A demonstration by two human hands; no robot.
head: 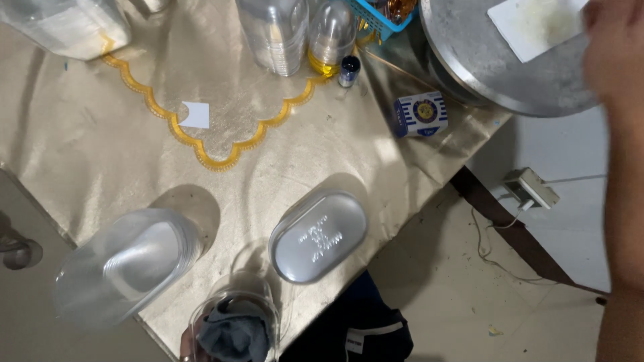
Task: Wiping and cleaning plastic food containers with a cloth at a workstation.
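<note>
At the bottom edge, my left hand [186, 346] shows only a few fingers, which grip a clear plastic container [235, 315] with a grey cloth [236, 335] stuffed inside it. My right hand [612, 40] is blurred at the top right, raised over the rim of a large round metal tray [469, 60], close to a white sheet [533, 23] lying on the tray. Its forearm runs down the right edge. I cannot make out its fingers. A silver oval lid [318, 236] lies on the gold tablecloth [87, 154], just right of the held container.
A tilted stack of clear oval containers [127, 265] stands at the left. At the back are more clear stacks [275, 33], an oil bottle [330, 40], a small dark bottle [349, 70] and a blue basket [379, 19]. A blue-and-white box [420, 114] sits near the table corner. A power strip [531, 188] lies on the floor.
</note>
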